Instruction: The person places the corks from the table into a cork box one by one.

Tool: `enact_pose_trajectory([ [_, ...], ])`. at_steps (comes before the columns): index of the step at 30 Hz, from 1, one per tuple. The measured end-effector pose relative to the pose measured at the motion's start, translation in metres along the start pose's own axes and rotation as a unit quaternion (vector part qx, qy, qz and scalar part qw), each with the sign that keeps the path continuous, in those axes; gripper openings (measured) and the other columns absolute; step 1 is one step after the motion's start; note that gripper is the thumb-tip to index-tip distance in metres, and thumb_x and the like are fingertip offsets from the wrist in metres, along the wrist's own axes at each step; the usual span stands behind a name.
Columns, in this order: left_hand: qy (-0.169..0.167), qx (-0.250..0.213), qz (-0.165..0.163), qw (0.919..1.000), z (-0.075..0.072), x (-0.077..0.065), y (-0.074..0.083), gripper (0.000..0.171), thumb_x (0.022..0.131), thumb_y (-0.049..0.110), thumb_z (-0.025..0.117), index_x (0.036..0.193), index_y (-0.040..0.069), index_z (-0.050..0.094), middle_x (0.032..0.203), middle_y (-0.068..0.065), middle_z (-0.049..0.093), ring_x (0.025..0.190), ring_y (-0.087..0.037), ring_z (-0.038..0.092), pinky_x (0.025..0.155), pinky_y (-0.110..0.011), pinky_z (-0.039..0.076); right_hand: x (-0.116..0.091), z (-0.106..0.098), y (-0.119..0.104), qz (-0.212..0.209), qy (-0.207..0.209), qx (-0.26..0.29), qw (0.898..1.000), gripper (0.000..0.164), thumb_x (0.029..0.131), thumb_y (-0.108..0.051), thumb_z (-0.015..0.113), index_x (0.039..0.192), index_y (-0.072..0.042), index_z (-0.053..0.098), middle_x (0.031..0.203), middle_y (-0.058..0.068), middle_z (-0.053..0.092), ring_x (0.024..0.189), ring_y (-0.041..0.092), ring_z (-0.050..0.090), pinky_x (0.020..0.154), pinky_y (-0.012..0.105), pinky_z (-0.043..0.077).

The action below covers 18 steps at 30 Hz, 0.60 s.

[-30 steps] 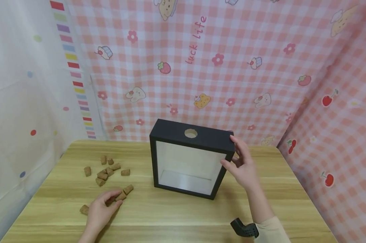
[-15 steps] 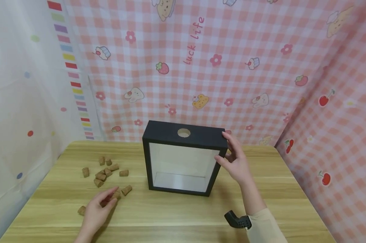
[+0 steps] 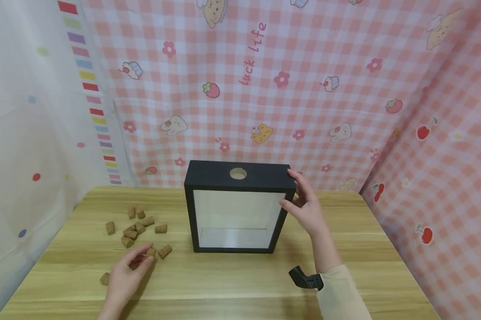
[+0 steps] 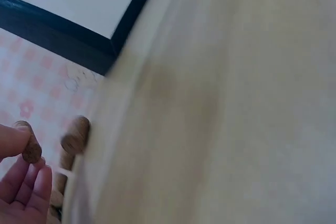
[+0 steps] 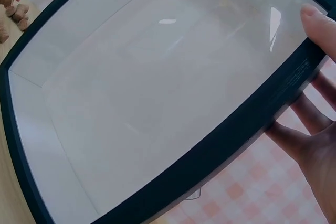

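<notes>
My left hand (image 3: 125, 274) pinches a cork (image 4: 31, 148) between thumb and fingertips, low over the table's left part. Just right of it lies another cork (image 3: 164, 251), a small gap away. A third cork (image 3: 105, 278) is partly covered by the back of this hand. In the middle stands an upright black shadow-box frame (image 3: 234, 218) with a clear front, a white inside and a round hole (image 3: 238, 174) in its top. My right hand (image 3: 309, 212) grips its upper right corner, thumb on the front edge and fingers along the side, as the right wrist view shows.
Several loose corks (image 3: 130, 232) lie grouped at the back left of the wooden table (image 3: 232, 289). Behind it hangs a pink checked cloth (image 3: 224, 115), with a spotted white curtain (image 3: 24, 133) at left. A black wrist device (image 3: 306, 278) sits at my right sleeve.
My left hand has drawn its cork away from the neighbouring one. Under my right hand the black frame has turned to face me more squarely. The head view has shifted slightly.
</notes>
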State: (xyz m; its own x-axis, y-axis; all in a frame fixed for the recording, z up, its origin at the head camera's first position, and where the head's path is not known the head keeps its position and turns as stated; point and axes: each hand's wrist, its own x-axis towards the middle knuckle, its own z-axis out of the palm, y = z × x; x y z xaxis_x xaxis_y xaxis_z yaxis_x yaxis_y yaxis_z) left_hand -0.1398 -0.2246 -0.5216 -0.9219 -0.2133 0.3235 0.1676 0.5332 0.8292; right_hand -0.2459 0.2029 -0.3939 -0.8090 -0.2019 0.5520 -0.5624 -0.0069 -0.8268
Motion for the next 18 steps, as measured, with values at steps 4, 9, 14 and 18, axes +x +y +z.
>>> enact_pose_trajectory([
  [4,0.013,-0.035,-0.001,0.9993,-0.002,0.006,0.016,0.031,0.088,0.001,0.073,0.119,0.001,0.069,0.104,-0.014,0.070,0.086,0.003,0.059,0.075,-0.009,0.048,0.000,0.003,0.003,-0.018,-0.002,0.006,1.000,0.076,0.082,0.021,0.064,0.149,-0.010,0.044,0.139,0.000,0.052,0.113,0.014,0.056,0.082,0.025,0.054],
  [9,0.019,-0.091,0.018,0.9955,-0.006,0.019,0.050,0.030,0.091,0.006,0.072,0.121,0.004,0.068,0.105,-0.010,0.068,0.090,-0.002,0.061,0.079,-0.011,0.049,-0.002,0.004,0.004,-0.035,0.002,0.008,0.999,0.076,0.081,0.023,0.063,0.148,-0.008,0.044,0.139,0.002,0.051,0.114,0.015,0.056,0.084,0.026,0.054],
  [14,0.019,-0.138,0.056,0.9886,-0.012,0.031,0.088,0.030,0.091,0.002,0.071,0.121,0.003,0.068,0.102,-0.001,0.066,0.092,-0.006,0.061,0.083,-0.013,0.049,-0.002,0.005,0.003,-0.036,0.004,0.003,0.999,0.075,0.081,0.023,0.064,0.148,-0.006,0.043,0.137,0.004,0.053,0.113,0.016,0.056,0.085,0.028,0.055],
  [18,0.029,-0.170,0.102,0.9797,-0.019,0.042,0.121,0.031,0.087,-0.007,0.071,0.118,-0.001,0.070,0.098,0.004,0.070,0.088,-0.007,0.064,0.076,-0.014,0.052,-0.001,0.007,0.002,-0.031,0.005,-0.003,0.999,0.075,0.081,0.022,0.065,0.148,-0.006,0.043,0.138,0.003,0.052,0.113,0.016,0.057,0.086,0.028,0.054],
])
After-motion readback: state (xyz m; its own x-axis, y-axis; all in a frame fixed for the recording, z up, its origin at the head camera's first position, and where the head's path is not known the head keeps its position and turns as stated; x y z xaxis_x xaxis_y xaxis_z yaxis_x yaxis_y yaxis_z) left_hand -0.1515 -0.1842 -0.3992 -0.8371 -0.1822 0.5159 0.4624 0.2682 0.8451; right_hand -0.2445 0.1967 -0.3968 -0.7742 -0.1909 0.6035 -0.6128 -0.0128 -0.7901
